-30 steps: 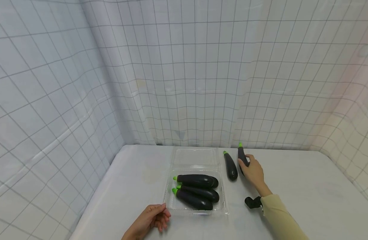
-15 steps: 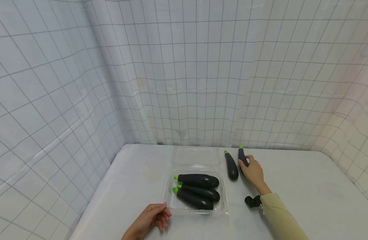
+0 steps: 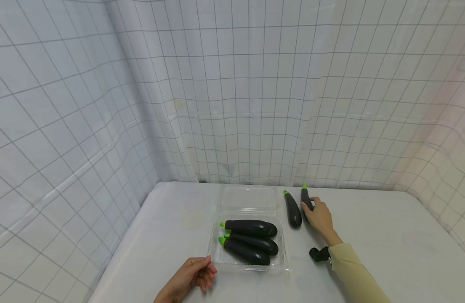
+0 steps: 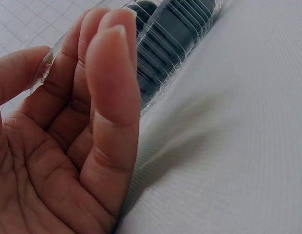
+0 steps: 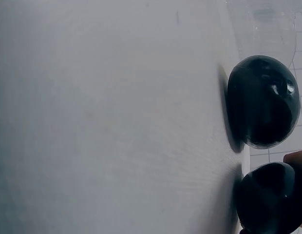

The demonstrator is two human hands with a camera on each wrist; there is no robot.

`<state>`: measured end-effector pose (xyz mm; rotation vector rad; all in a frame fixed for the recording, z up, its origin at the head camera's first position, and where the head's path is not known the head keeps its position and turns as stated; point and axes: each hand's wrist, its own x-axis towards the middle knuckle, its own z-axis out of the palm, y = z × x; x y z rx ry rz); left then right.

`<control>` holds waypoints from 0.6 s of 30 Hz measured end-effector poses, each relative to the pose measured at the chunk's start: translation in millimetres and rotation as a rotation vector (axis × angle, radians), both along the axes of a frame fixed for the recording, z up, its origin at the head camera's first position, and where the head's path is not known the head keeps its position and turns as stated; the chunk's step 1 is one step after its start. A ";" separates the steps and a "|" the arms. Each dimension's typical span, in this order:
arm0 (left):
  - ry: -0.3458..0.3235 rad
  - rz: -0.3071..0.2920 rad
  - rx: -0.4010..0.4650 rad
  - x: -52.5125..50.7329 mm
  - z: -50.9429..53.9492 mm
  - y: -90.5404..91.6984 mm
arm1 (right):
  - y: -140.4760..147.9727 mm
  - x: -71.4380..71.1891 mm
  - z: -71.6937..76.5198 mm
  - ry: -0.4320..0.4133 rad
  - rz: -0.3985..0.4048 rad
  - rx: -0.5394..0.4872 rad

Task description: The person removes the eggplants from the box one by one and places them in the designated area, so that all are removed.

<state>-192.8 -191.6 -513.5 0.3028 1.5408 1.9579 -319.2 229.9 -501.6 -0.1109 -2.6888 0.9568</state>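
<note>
A clear plastic clamshell container lies with its lid folded back on the table, several dark eggplants with green stems inside. At its near left corner is my left hand; in the left wrist view its thumb and forefinger pinch the plastic rim. Right of the container, my right hand grips an eggplant from above, its stem pointing away from me. Another eggplant lies loose just left of that one. The right wrist view shows the rounded ends of the held eggplant and the loose eggplant.
A white cloth-covered table spreads out around the container. Grid-patterned white curtains hang behind it and along both sides. Under my right wrist sits a black wrist-worn device, beside the sleeve.
The eggplant in my right hand has shifted slightly toward me. My left hand stays at the container's corner.
</note>
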 end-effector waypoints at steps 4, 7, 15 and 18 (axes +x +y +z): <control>-0.001 -0.001 0.003 0.2 -0.2 0.1 | -0.1 -0.1 0.8 -0.009 0.005 0.014; -0.004 -0.001 0.007 0.1 -0.3 0.2 | -0.1 -0.7 1.5 -0.019 0.005 0.023; -0.003 -0.021 0.025 -0.7 -1.9 -0.1 | -0.1 -1.2 -0.7 -0.033 -0.010 0.014; 0.005 -0.025 0.030 -0.9 -2.5 -0.3 | 0.2 -1.4 -1.9 -0.041 -0.019 0.013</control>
